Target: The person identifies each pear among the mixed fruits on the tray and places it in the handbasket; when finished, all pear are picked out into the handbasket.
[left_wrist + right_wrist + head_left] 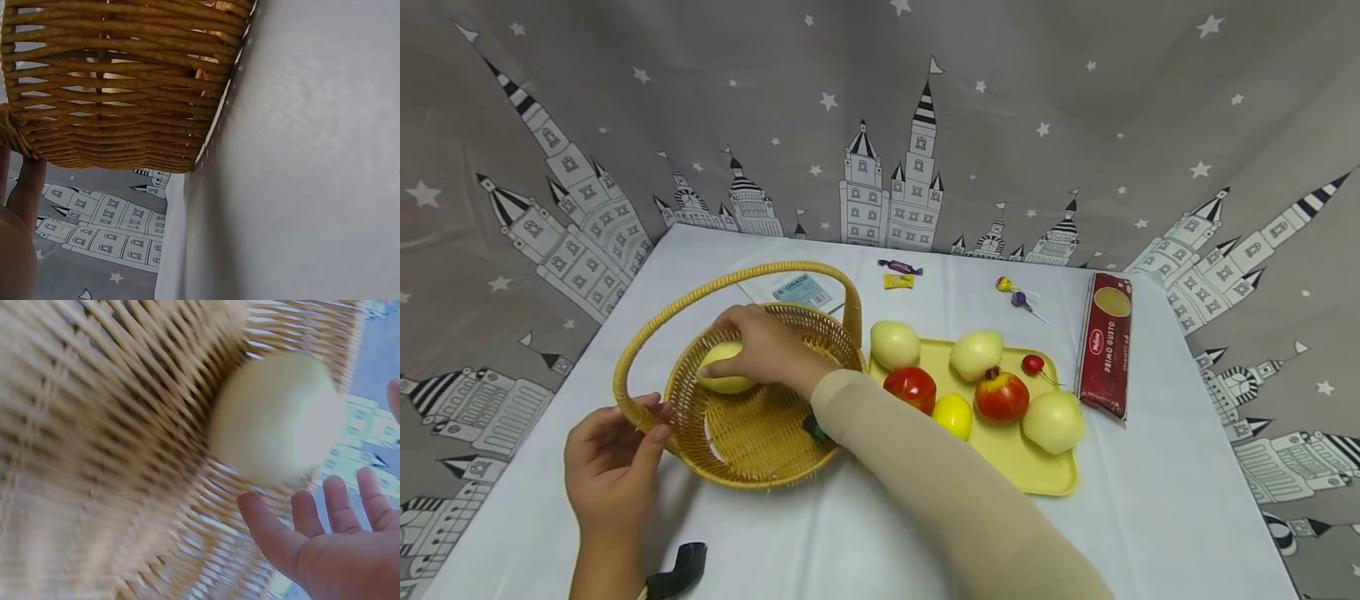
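The tan wicker basket (760, 442) with its tall arched handle stands on the left of the table. My left hand (613, 467) pinches the near left foot of that handle at the rim, thumb on one side and fingers on the other; in the left wrist view its fingers (28, 187) show beside the weave. Inside the basket, against the far left wall, rests a round pale yellow-green fruit (275, 419). My right hand (767, 342) reaches over it, and in the right wrist view the fingers are spread apart from the fruit. Something small and dark green (812, 427) lies by the basket's right wall.
Right of the basket, a yellow tray (1022, 475) carries several pale fruits, a red apple (912, 387), a pomegranate (1002, 395), a lemon (953, 415) and a red lollipop (1032, 364). Wrapped candies (899, 268), lollipops (1004, 284), a spaghetti pack (1105, 346) and a flat packet (805, 290) lie behind.
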A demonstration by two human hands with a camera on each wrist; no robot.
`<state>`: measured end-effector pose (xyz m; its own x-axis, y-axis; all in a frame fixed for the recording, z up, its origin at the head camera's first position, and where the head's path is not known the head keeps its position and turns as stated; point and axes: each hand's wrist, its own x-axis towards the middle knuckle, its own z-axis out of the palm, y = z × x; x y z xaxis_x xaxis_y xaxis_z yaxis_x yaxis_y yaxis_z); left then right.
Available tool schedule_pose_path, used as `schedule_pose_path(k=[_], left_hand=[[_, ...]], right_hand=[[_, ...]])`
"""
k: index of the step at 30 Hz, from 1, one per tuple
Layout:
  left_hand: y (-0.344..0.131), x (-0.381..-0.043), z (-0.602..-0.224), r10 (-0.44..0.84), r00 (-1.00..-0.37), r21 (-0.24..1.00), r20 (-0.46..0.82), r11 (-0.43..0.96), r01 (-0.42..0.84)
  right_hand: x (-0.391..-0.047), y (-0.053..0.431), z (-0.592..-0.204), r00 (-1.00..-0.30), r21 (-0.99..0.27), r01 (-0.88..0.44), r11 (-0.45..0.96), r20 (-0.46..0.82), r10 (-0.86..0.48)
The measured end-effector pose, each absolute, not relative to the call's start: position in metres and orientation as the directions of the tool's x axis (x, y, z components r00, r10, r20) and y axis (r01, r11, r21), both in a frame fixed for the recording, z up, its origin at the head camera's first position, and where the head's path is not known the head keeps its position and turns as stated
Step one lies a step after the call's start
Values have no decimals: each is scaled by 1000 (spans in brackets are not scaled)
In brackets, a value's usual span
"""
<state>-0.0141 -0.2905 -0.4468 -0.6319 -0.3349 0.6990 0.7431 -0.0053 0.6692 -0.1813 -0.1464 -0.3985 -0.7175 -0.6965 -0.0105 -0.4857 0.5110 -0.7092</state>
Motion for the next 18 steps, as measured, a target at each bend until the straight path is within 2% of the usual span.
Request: schedule_pose_path(k=[5, 11, 16, 18], left_hand=[[-289, -16, -449, -358, -631, 658, 688, -59, 751], [-289, -19, -456, -397, -631, 636, 666, -139, 759], [-287, -21, -456, -425, -629, 623, 651, -175, 762], [-284, -22, -455, -428, -627, 613, 651, -192, 767]], right_hand=[[-181, -105, -377, -718, -747, -458, 481, -8, -696], [-169, -18, -369, -709, -843, -414, 343, 62, -703], [-154, 72, -378, -783, -962, -199, 188, 41, -621], [-147, 110, -385, -825, -975, -163, 154, 49, -564]])
